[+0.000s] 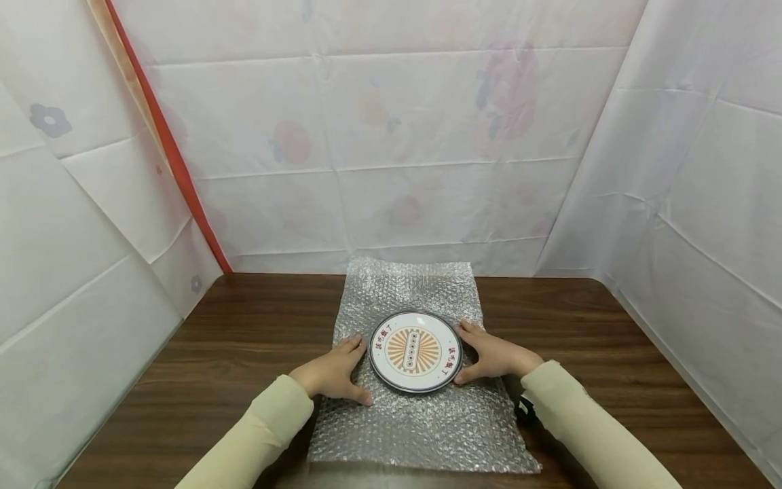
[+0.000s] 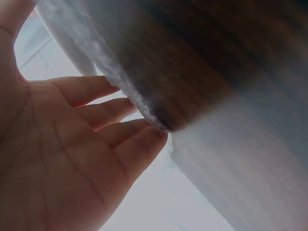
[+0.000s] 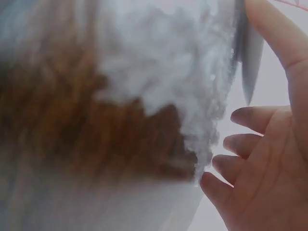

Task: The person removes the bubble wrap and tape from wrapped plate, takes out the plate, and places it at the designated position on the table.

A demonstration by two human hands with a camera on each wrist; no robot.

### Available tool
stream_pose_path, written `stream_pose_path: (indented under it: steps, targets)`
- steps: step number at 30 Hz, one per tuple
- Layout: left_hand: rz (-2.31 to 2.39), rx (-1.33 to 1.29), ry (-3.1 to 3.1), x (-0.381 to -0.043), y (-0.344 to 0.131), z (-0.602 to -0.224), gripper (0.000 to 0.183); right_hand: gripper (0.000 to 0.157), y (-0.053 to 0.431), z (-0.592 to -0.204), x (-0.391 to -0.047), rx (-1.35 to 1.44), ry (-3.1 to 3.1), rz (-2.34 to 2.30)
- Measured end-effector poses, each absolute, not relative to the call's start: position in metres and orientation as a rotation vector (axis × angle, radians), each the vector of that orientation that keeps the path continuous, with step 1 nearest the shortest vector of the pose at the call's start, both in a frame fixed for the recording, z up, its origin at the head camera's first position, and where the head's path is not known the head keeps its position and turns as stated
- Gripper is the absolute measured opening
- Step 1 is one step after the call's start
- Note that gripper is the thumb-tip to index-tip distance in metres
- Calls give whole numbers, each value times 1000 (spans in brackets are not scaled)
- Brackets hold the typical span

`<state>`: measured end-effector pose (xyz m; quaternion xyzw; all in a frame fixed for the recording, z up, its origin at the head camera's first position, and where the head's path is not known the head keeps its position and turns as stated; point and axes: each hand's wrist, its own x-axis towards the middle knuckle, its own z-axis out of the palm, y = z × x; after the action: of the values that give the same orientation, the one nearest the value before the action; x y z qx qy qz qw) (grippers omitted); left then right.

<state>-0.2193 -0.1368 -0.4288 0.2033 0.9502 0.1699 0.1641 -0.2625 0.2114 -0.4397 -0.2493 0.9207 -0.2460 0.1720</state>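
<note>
A round white plate with a dark rim, orange rays and red characters lies face up on a sheet of bubble wrap. My left hand rests on the wrap at the plate's left, fingers spread. In the left wrist view, the left hand's fingertips meet the bubble wrap. At the plate's right side is my right hand, thumb and fingers spread around the rim. The right wrist view shows the plate's edge beside the thumb; whether they touch, I cannot tell.
The sheet lies on a dark brown wooden table and reaches near its back edge. White patterned cloth hangs behind and at both sides. A small black object shows beneath the right wrist.
</note>
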Motion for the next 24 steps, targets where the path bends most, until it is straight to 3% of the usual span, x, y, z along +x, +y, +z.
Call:
stream_pose_path:
  steps: [12, 24]
  targets:
    - [499, 580, 2703, -220, -137, -430, 112, 61, 215, -415, -266, -773, 2795, -780]
    - [513, 575, 2703, -220, -137, -431, 112, 49, 189, -428, -268, -468, 2869, -1110]
